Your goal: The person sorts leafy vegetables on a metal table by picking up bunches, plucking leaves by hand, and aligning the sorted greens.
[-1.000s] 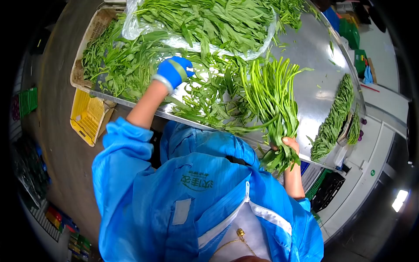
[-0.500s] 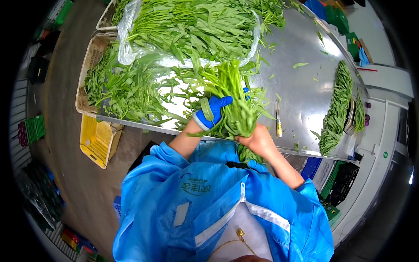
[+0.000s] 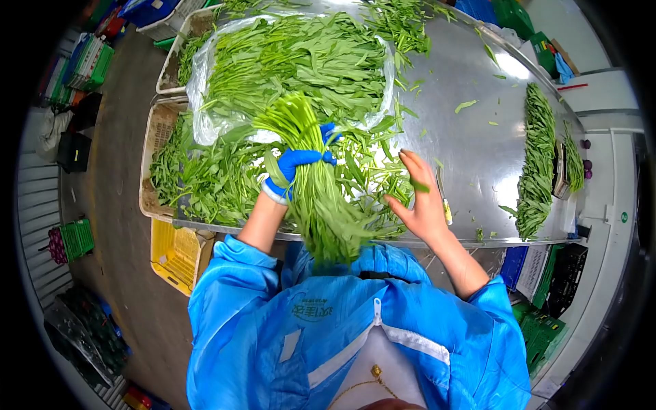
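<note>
My left hand (image 3: 297, 167), in a blue glove, is wrapped round the middle of a bunch of water spinach (image 3: 320, 205). The pale cut stems point up toward the far side, and the leaves hang over the table's near edge in front of my jacket. Bare and with fingers spread, my right hand (image 3: 421, 201) is held apart from the bunch, over the table. A small green leaf shows against its fingers. Just right of that hand lies a knife (image 3: 447, 210), partly hidden by it. Loose greens (image 3: 222, 181) are spread on the table to the left.
A plastic-lined heap of greens (image 3: 301, 65) lies at the far side of the metal table (image 3: 471, 150). Dirty white crates (image 3: 145, 178) stand along the left edge, with a yellow crate (image 3: 179, 263) below. Trimmed greens (image 3: 536, 160) form a row at the right.
My right hand has let go of the bunch's leafy end and opened to the right. My left hand has moved left with the bunch, whose leaves now hang down and whose stems lean left.
</note>
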{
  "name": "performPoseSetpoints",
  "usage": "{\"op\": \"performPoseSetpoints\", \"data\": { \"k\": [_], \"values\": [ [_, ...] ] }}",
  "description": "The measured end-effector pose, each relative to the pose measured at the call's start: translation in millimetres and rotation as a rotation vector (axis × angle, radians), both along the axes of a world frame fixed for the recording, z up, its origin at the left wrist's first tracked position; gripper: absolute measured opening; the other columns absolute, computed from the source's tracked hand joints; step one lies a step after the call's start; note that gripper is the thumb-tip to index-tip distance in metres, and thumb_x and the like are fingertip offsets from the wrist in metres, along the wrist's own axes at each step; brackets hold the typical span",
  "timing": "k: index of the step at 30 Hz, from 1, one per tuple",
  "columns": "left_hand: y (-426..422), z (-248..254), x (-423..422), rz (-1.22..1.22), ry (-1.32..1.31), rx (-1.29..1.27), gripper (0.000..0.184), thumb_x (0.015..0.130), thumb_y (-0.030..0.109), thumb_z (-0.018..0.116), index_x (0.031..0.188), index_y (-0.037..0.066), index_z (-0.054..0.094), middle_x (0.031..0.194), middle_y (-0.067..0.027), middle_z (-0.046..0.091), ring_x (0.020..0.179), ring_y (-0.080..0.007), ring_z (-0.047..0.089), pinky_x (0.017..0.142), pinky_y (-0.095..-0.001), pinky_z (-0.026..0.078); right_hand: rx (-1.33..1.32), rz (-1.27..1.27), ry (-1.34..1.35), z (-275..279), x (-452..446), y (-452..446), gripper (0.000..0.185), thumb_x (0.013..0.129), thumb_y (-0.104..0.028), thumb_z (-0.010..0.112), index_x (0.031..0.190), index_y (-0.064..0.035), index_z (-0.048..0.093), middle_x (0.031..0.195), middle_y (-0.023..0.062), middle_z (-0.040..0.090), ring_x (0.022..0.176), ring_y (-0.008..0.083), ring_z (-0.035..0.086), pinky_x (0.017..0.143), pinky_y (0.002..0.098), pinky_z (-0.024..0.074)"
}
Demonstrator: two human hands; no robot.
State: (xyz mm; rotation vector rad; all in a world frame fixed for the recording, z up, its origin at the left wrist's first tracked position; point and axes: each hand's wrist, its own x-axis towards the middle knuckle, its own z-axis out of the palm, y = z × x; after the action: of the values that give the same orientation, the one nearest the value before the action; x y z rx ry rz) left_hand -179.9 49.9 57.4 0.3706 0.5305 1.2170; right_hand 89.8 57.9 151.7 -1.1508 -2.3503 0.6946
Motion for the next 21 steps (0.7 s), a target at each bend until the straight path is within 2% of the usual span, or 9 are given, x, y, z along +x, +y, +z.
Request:
{"op": "performPoseSetpoints", "data": {
  "k": [3, 4, 5, 7, 8, 12, 17, 19, 21],
  "values": [
    [-3, -2, 7, -0.238, 0.144, -0.018, 0.073, 0.07, 0.008, 0.068, 0.137, -0.001, 0.04, 0.133, -0.0152, 0.051, 0.108, -0.0251, 0.058, 0.088, -0.0353, 0.051, 0.565, 0.38, -0.34, 3, 0, 13, 0.066, 0.077, -0.012, 0.063, 0.139, -0.0093, 0.04, 0.141, 0.0131, 0.042, 0.128, 0.0295, 0.043, 0.107, 0.0445, 0.0353],
    [-5, -4, 11, -0.336, 0.237, 0.041, 0.066, 0.075, 0.009, 0.066, 0.136, 0.0, 0.042, 0.131, -0.0142, 0.053, 0.109, -0.0242, 0.058, 0.089, -0.0349, 0.05, 0.636, 0.475, -0.463, 14, -9, 10, 0.059, 0.082, -0.013, 0.054, 0.139, -0.0121, 0.039, 0.145, 0.0061, 0.039, 0.133, 0.023, 0.039, 0.111, 0.0423, 0.0299],
    [-4, -9, 15, -0.432, 0.332, 0.101, 0.06, 0.08, 0.01, 0.064, 0.135, 0.001, 0.043, 0.129, -0.0131, 0.055, 0.11, -0.0233, 0.057, 0.091, -0.0346, 0.05, 0.741, 0.534, -0.492, 13, -16, 11, 0.056, 0.083, -0.016, 0.053, 0.138, -0.0128, 0.04, 0.145, 0.0046, 0.039, 0.133, 0.0213, 0.039, 0.111, 0.0408, 0.0291],
    [-1, -76, 39, -0.549, 0.213, 0.108, 0.054, 0.083, 0.009, 0.066, 0.133, 0.001, 0.046, 0.129, -0.0136, 0.054, 0.116, -0.0216, 0.054, 0.096, -0.0356, 0.048, 0.951, 0.652, -0.554, 9, -27, 20, 0.052, 0.086, -0.02, 0.05, 0.137, -0.0141, 0.042, 0.145, 0.0015, 0.04, 0.132, 0.0178, 0.04, 0.112, 0.0378, 0.0274],
    [-4, -69, 48, -0.58, 0.283, 0.135, 0.055, 0.082, 0.01, 0.068, 0.132, 0.001, 0.047, 0.128, -0.0136, 0.055, 0.115, -0.0215, 0.055, 0.096, -0.0354, 0.047, 1.03, 0.636, -0.585, 6, -31, 24, 0.051, 0.087, -0.023, 0.047, 0.138, -0.0149, 0.041, 0.147, 0.0006, 0.038, 0.136, 0.0137, 0.034, 0.114, 0.0368, 0.0208],
    [-11, -43, 55, -0.638, 0.524, 0.169, 0.057, 0.078, 0.016, 0.074, 0.128, 0.002, 0.051, 0.121, -0.0139, 0.06, 0.113, -0.0209, 0.057, 0.095, -0.0347, 0.047, 1.04, 0.751, -0.72, -9, -26, 35, 0.054, 0.088, -0.024, 0.046, 0.14, -0.0148, 0.039, 0.148, 0.0014, 0.036, 0.14, 0.0143, 0.027, 0.115, 0.0377, 0.0182],
    [-6, -36, 57, -0.668, 0.567, 0.194, 0.062, 0.073, 0.02, 0.08, 0.126, 0.002, 0.053, 0.118, -0.0153, 0.061, 0.113, -0.0206, 0.057, 0.094, -0.0344, 0.048, 1.07, 0.563, -0.682, -13, -11, 17, 0.052, 0.089, -0.024, 0.044, 0.14, -0.0144, 0.039, 0.147, 0.0039, 0.038, 0.138, 0.0152, 0.03, 0.115, 0.0391, 0.0168],
    [-9, -48, 66, -0.701, 0.591, 0.222, 0.054, 0.079, 0.022, 0.074, 0.125, 0.002, 0.054, 0.117, -0.0147, 0.062, 0.11, -0.0213, 0.057, 0.094, -0.0346, 0.047, 1.079, 0.525, -0.66, -21, -10, 12, 0.05, 0.09, -0.023, 0.044, 0.139, -0.0141, 0.04, 0.147, 0.0037, 0.039, 0.138, 0.0152, 0.031, 0.115, 0.0393, 0.0166],
    [-13, -71, 78, -0.745, 0.63, 0.29, 0.048, 0.084, 0.025, 0.068, 0.124, 0.003, 0.055, 0.116, -0.014, 0.062, 0.108, -0.0219, 0.058, 0.095, -0.0347, 0.046, 1.11, 0.577, -0.501, -29, -4, 19, 0.042, 0.089, -0.02, 0.046, 0.13, -0.0129, 0.046, 0.144, 0.0065, 0.042, 0.135, 0.0158, 0.036, 0.114, 0.036, 0.0222]
  ]
}}
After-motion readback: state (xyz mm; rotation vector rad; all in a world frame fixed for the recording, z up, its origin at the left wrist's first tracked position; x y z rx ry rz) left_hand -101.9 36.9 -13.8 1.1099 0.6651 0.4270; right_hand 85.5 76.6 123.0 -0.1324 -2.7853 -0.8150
